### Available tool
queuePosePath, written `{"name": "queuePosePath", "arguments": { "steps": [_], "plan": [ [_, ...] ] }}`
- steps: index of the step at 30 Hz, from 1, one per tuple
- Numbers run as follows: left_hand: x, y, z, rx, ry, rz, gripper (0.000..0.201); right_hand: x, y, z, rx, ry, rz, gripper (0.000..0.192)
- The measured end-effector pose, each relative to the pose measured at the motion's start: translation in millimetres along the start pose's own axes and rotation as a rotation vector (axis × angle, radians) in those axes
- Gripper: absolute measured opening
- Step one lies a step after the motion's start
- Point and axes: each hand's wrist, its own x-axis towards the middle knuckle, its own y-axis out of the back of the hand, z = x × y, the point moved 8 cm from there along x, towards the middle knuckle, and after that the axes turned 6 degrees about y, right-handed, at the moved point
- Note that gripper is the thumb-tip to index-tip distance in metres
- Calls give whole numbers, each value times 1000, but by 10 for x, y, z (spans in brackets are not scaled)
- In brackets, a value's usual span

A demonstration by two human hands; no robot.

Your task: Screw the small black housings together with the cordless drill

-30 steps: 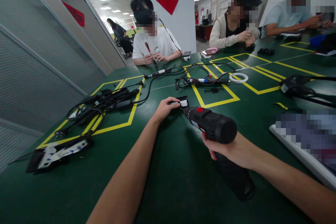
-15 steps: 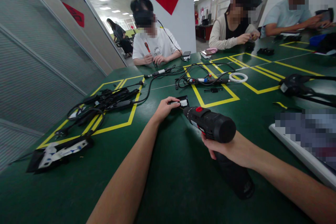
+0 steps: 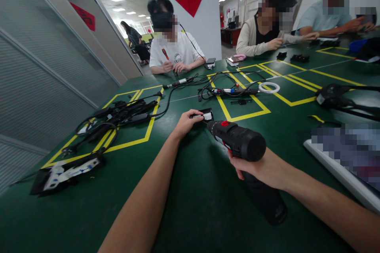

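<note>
My left hand [image 3: 186,122] pins the small black part [image 3: 204,115] on the table [image 3: 190,205]. My right hand [image 3: 261,168] grips the drill [image 3: 237,140]; its tip has stayed, probably seated, on the part.

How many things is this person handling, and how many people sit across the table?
Black cordless drill with red button, gripped in the right hand: 1
Small black part with white label, pinned by the left hand: 1
People seated opposite: 3
Total: 5
</note>
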Motion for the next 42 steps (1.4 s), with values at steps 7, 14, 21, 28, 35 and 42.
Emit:
{"name": "queuePosePath", "arguments": {
  "steps": [7, 14, 21, 28, 35, 42],
  "plan": [
    [-8, 1, 6, 8, 29, 3, 35, 8, 8, 1, -26, -16, 1, 29],
    [-10, -2, 18, 14, 10, -2, 35, 16, 1, 7, -8, 1, -8, 31],
    [-16, -2, 17, 28, 0, -10, 37, -14, 1, -54, -51, -41, 3, 26],
    [-12, -5, 32, 32, -19, -10, 36, -14, -2, -44, -59, -42, -3, 16],
    [11, -1, -10, 27, -6, -2, 36, -5, 5, 2, -66, -43, -4, 21],
    [20, -7, -20, 5, -19, -10, 35, 4, -1, 24, -50, -36, 3, 26]
  ]
}}
